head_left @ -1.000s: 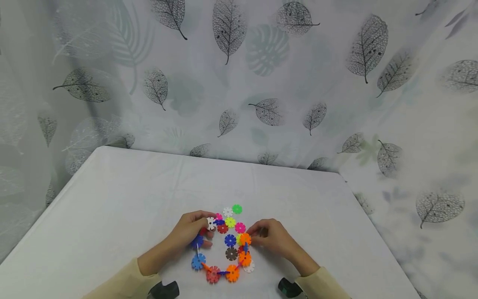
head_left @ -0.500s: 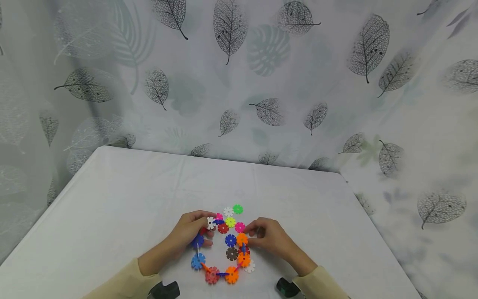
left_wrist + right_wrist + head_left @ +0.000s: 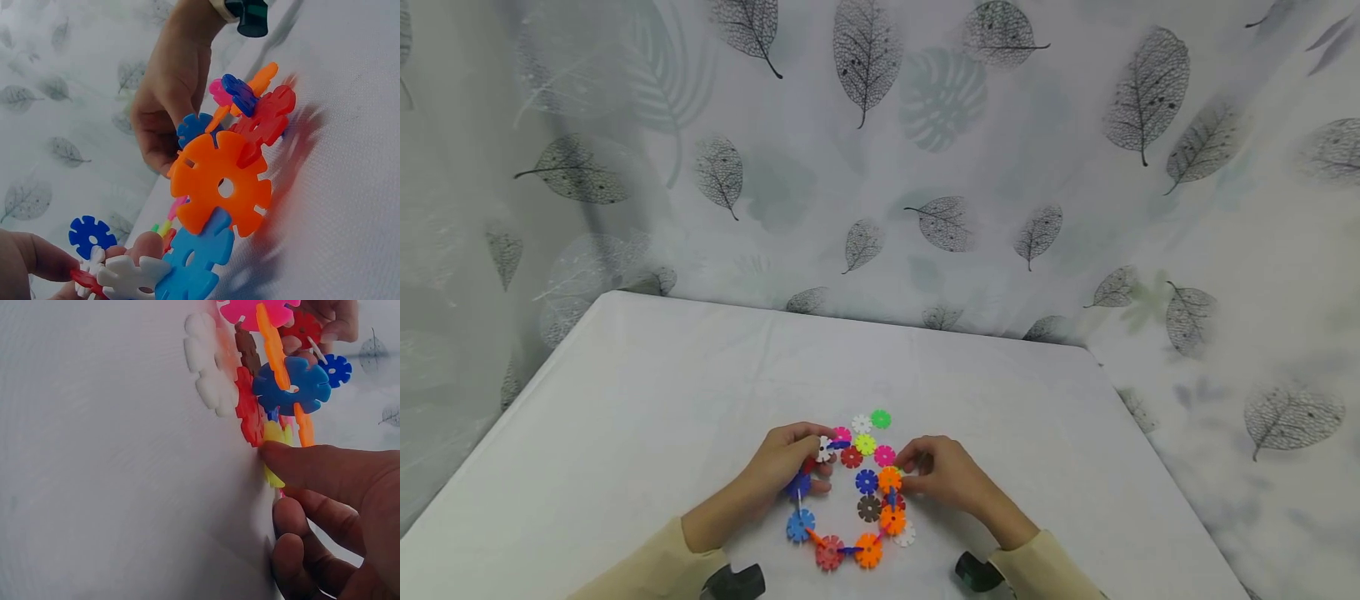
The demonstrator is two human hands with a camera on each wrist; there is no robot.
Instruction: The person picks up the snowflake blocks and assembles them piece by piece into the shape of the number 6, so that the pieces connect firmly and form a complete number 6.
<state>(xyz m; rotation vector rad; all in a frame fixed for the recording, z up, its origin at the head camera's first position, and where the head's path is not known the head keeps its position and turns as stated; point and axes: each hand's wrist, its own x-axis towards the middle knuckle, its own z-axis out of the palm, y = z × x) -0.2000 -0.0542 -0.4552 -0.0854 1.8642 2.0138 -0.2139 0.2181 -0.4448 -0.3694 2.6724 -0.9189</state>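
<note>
A chain of slotted plastic flower discs curves in a U, with orange (image 3: 869, 551), coral red (image 3: 830, 552) and light blue (image 3: 801, 525) discs linked by others on edge. My left hand (image 3: 781, 461) pinches its left end near a white disc (image 3: 133, 277) and a red one (image 3: 86, 281), a dark blue disc (image 3: 799, 485) just below. At the right end, my right hand's (image 3: 946, 473) thumb and forefinger meet the edge of an orange disc (image 3: 890, 479). In the right wrist view, that thumb overlaps a yellow disc (image 3: 275, 469) lying low at the table.
Loose discs lie inside and beyond the chain: blue (image 3: 867, 481), brown (image 3: 869, 507), red (image 3: 852, 457), pink (image 3: 885, 456), yellow (image 3: 866, 444), green (image 3: 881, 419). A white one (image 3: 906, 535) lies outside, right. The white-covered table (image 3: 700, 375) backs onto a leaf-print curtain (image 3: 925, 167).
The chain's right end has shifted slightly left with my right hand's fingers, covering more of a yellow disc behind it. My left hand keeps its hold in place.
</note>
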